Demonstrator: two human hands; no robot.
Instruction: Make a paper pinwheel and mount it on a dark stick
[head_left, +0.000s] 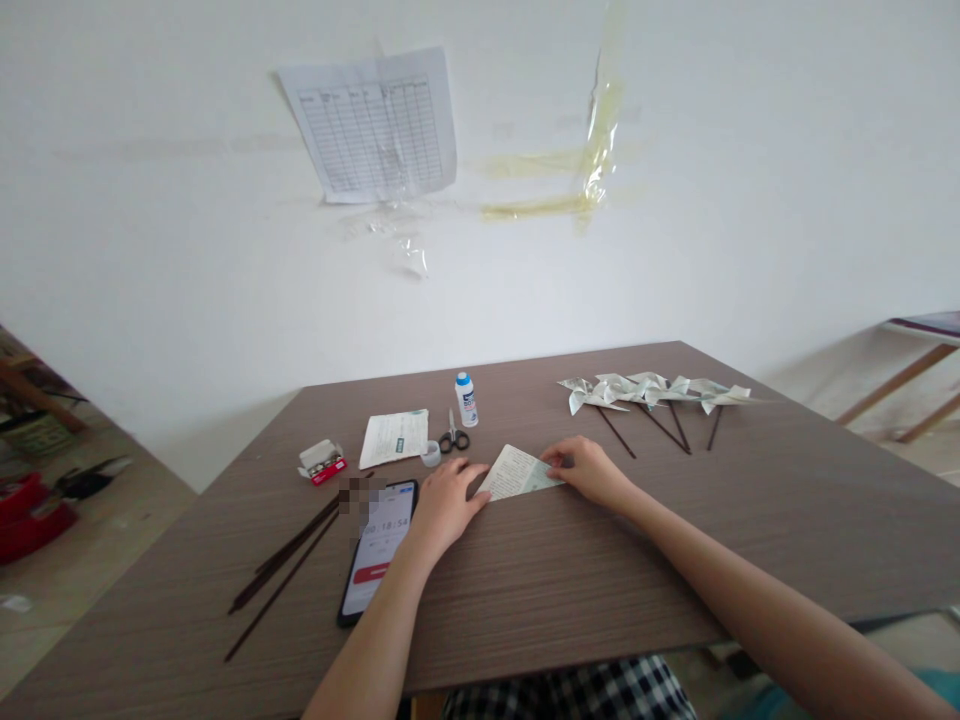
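Paper (514, 474) lies well inside table edges (525, 365), left hand (447, 500) touching, digits apart; right hand (589, 470) pinching it.

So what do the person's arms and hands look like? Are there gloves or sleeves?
Nope, the left hand and right hand are bare, each with ordinary fingers and a thumb. The left forearm and right forearm are bare too, with no sleeves showing. I see no watch or bracelet either.

Bare forearms (712, 567), black-and-white checked clothing (592, 692)
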